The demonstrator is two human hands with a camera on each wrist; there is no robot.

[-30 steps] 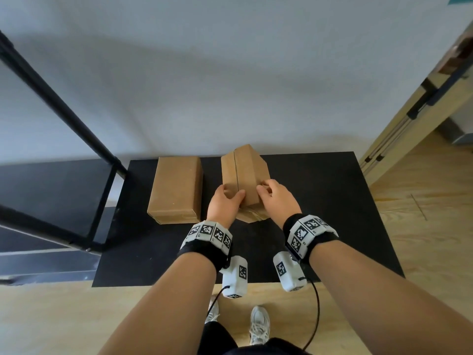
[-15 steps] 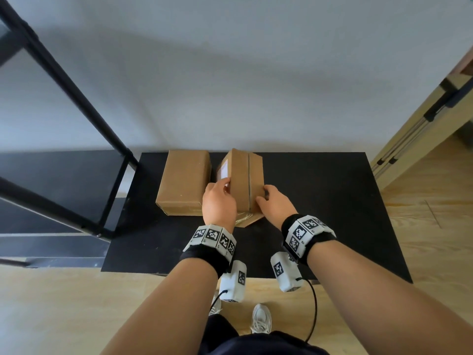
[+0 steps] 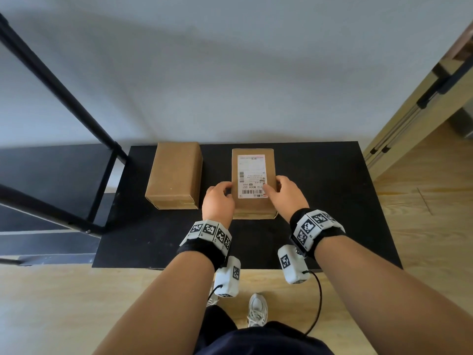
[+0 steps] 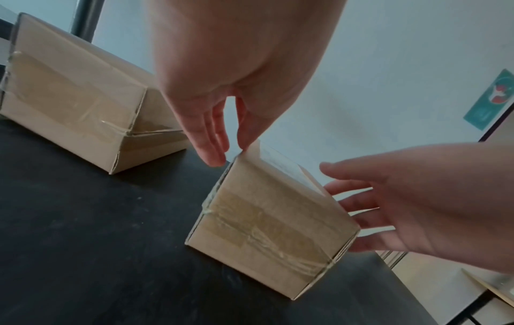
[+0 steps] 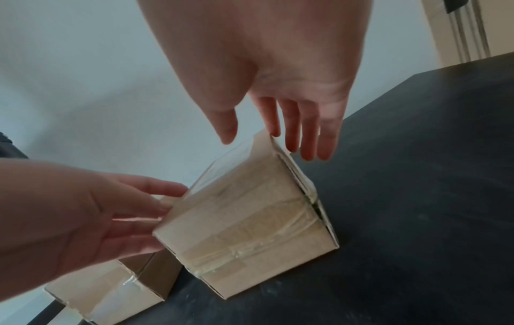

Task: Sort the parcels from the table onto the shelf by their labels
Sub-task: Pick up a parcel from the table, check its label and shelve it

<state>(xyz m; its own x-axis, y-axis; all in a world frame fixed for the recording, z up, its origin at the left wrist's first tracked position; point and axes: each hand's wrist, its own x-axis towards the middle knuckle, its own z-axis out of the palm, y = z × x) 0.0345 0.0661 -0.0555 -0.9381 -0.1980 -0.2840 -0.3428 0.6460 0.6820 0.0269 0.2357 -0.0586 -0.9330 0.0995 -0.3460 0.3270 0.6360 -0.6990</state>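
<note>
From my remote station I record the following layout. The table (image 3: 332, 201) fills the middle of the head frame, its far edge against the wall (image 3: 230, 73). Two parcels lie on it: the labelled parcel (image 3: 253, 180) at frame centre, label (image 3: 252, 175) on its top face, and the second parcel (image 3: 174, 175) just left of it, apart. The left hand (image 3: 217, 203) sits at the labelled parcel's left side, the right hand (image 3: 286, 193) at its right side, thumb over the top. The shelf frame (image 3: 102, 180) stands at the left of the frame, beside the table. The floor (image 3: 422, 213) lies right of and below the table.
</note>
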